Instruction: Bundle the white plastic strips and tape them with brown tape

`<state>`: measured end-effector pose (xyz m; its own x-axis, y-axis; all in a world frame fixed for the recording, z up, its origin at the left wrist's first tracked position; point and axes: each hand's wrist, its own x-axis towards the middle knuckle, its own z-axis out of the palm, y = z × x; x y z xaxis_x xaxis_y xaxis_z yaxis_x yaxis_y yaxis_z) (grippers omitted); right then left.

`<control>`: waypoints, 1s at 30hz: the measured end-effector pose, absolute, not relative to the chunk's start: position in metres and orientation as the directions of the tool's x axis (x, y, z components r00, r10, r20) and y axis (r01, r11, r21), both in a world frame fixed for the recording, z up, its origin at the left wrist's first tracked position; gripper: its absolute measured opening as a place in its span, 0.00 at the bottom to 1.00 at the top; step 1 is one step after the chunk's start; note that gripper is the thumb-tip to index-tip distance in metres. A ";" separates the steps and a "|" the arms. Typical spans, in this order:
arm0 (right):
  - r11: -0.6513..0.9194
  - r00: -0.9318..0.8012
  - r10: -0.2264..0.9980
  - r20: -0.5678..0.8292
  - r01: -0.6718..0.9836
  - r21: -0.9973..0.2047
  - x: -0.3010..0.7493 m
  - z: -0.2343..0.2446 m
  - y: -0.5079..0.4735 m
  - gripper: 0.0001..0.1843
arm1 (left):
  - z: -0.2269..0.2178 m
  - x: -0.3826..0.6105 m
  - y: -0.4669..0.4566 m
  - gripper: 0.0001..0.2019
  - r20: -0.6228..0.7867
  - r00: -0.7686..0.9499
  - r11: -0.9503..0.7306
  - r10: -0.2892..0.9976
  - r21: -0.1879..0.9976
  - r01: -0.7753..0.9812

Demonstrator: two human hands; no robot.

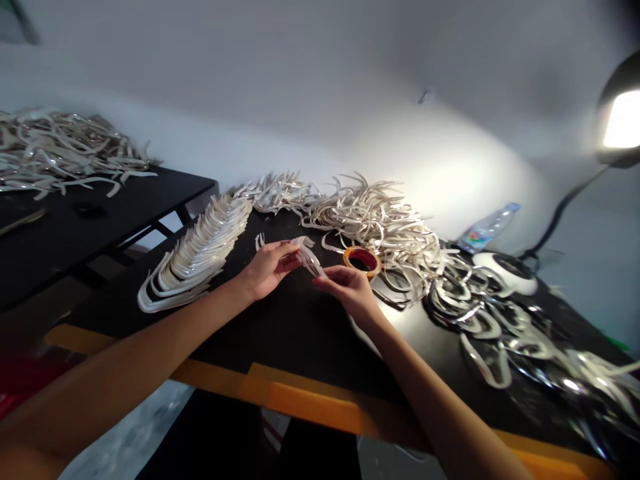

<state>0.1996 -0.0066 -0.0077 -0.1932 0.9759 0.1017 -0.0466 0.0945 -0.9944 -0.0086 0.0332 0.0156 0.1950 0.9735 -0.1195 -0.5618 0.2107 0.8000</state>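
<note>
1. The bundle of strips point(307, 257) is a small stack of thin, pale, glossy curved pieces pressed together.
2. It slants down toward the right, pinched above the black bench point(280, 327) between the left hand point(265, 268) and the right hand point(350, 288).

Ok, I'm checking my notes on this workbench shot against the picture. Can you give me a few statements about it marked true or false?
1. The left hand and the right hand both hold one small bundle of curved white strips in their fingers. True.
2. The tape roll sits on the separate table at far left. False: it lies on the black table, just beyond the right hand.
3. A neat overlapping row of strips lies to the left of the left hand. True.
4. The lamp is switched off. False: it is lit, at the right edge.
</note>
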 end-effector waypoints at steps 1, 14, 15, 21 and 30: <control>0.073 -0.208 0.974 0.084 -0.062 -0.995 0.200 -0.007 -0.007 0.18 | 0.016 -0.009 0.033 0.03 -0.107 0.199 0.202 0.974 0.806 -0.556; 0.052 -0.409 0.913 -0.012 0.144 -0.988 0.200 -0.003 -0.008 0.22 | 0.014 -0.001 0.024 0.07 0.001 0.224 0.105 0.975 0.882 -0.460; 0.081 -0.415 0.910 0.005 0.166 -0.983 0.200 -0.003 -0.008 0.22 | 0.014 -0.001 0.024 0.08 0.007 0.231 0.102 0.973 0.885 -0.454; 0.203 -0.428 0.899 0.089 0.230 -0.952 0.201 -0.007 -0.007 0.22 | 0.013 -0.002 0.025 0.09 -0.004 0.260 0.116 0.966 0.900 -0.420; 0.141 -0.432 0.901 0.039 0.206 -0.968 0.204 -0.008 -0.005 0.21 | 0.015 -0.002 0.024 0.08 -0.017 0.272 0.142 0.962 0.884 -0.446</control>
<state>0.2042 -0.0048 -0.0084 -0.4321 0.9010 0.0395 0.2055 0.1410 -0.9684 -0.0022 0.0242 0.0152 0.2723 0.9620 -0.0175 -0.4459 0.1423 0.8837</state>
